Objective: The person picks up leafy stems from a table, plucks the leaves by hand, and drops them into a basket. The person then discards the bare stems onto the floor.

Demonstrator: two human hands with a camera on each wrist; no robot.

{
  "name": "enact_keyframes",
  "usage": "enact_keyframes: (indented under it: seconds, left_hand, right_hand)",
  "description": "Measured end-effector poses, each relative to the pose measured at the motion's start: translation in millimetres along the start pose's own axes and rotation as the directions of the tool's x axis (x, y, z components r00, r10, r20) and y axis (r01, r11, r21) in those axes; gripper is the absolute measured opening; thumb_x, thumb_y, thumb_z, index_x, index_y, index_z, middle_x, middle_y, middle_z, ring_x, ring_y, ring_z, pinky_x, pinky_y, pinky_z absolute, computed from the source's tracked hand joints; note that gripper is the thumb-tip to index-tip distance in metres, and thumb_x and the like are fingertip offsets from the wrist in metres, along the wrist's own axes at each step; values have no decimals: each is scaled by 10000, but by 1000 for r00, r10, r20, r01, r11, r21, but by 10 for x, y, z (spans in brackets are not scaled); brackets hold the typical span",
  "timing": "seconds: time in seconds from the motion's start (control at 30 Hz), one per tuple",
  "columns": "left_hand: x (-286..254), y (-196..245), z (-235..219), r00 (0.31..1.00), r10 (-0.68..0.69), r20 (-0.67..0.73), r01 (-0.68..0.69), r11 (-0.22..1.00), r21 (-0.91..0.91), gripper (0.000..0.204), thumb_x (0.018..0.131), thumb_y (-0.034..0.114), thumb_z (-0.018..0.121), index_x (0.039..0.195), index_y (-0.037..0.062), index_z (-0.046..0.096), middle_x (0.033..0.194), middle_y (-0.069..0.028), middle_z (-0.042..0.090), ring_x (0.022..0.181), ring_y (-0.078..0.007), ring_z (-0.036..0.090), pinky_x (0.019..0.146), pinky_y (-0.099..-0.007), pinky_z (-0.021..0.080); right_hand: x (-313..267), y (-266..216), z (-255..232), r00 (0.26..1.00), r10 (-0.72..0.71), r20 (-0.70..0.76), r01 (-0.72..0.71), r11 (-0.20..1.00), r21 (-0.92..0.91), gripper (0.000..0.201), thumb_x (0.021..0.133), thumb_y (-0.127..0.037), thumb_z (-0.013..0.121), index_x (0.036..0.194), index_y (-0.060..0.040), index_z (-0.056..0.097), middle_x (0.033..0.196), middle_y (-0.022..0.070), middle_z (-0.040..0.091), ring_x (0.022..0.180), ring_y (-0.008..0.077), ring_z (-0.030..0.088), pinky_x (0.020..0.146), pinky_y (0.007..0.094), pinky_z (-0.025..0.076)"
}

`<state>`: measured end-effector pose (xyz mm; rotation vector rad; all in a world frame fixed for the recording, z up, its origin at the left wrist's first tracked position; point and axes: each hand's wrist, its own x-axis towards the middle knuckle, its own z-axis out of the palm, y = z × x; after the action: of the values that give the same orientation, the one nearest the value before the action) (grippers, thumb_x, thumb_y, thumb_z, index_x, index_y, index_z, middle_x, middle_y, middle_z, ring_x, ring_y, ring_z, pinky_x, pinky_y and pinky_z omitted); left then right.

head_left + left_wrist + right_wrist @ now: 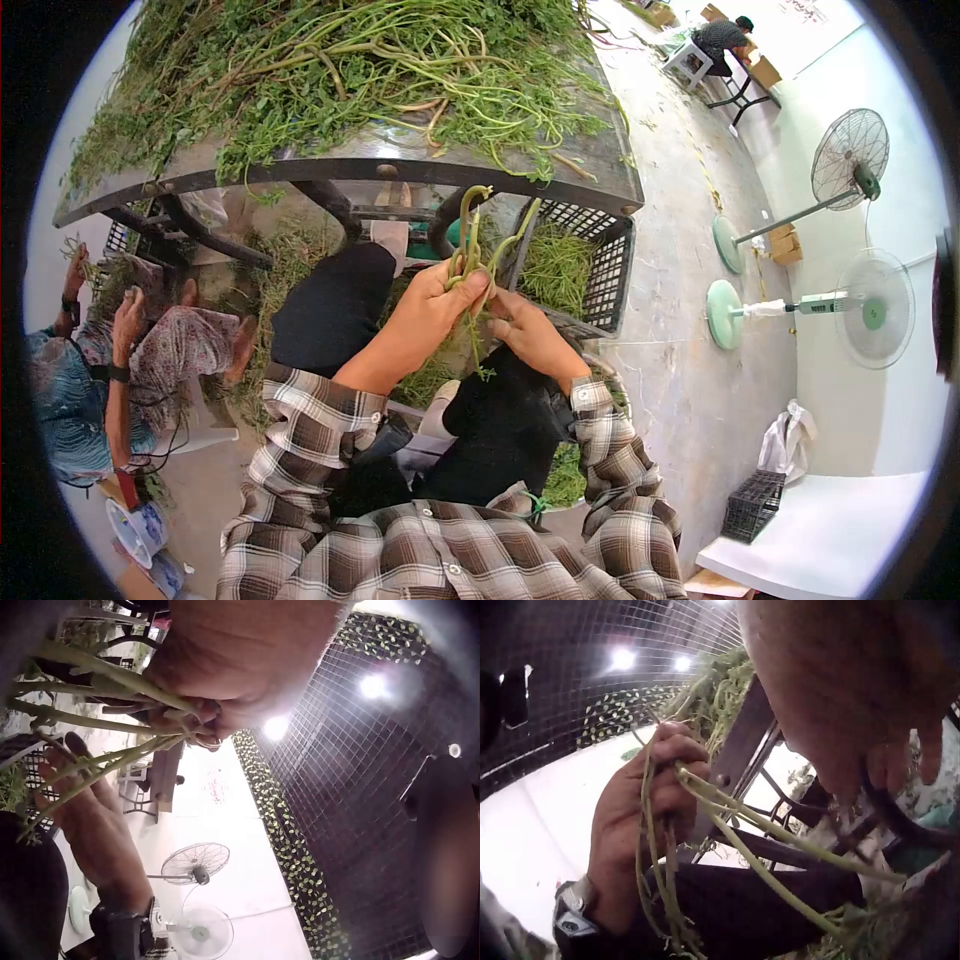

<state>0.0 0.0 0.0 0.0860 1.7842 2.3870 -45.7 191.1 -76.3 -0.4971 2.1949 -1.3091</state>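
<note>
A few long green stems (467, 235) rise out of my left hand (425, 315), whose fingers curl round them. The left wrist view has this hand (240, 664) at the top, stems (112, 671) fanning leftward. Beside the bunch, on its right in the head view, is my right hand (540, 343), fingertips close to the stems. It appears with fingers extended in the left wrist view (105, 840), stem ends crossing before it. In the right wrist view my left hand (641, 810) grips the bunch; my right hand (847, 697) is at the upper right, its contact with stems unclear.
A table edge (400, 174) lies ahead, under a large heap of greens (350, 80). Below it at right stands a black crate (608, 275) holding greens. A seated person (85, 390) is at left, another (722, 45) far off. Two fans (850, 160) stand at right.
</note>
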Motion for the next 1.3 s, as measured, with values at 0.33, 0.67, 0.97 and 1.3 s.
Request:
enact_keyframes:
  seconds: [0.33,0.67,0.97,1.3]
  left_hand:
    - [-78,10,33,986,-105,130,110,993,-32,206,895,256,543,923,58,590,686,60,479,576,-15,404,507,-176,308]
    - [-101,-7,6,954,-252,162,270,958,-98,193,809,154,616,973,64,571,664,44,463,496,-32,395,424,-193,276]
    - [-50,42,40,909,-348,228,338,938,81,154,802,134,602,883,10,562,574,17,452,454,-53,411,413,-203,313]
    - [-45,-63,26,954,-280,112,253,946,203,229,893,141,496,1053,8,593,549,32,465,449,-31,395,413,-182,305]
  right_hand:
    - [-212,-841,54,987,-160,-32,143,750,646,479,857,-243,534,1257,-1,429,1136,71,526,1069,148,483,915,299,392]
    - [-181,-923,187,977,-182,112,45,689,723,494,819,-282,615,1213,-21,472,1039,33,558,885,105,546,765,262,463]
    - [-222,-796,291,984,-86,-156,178,466,867,268,935,-197,447,1129,-22,509,1101,76,559,968,146,545,854,301,439]
    - [-226,-555,262,954,1,-300,280,352,893,286,943,-238,435,1065,8,512,1057,144,592,934,207,588,833,331,474]
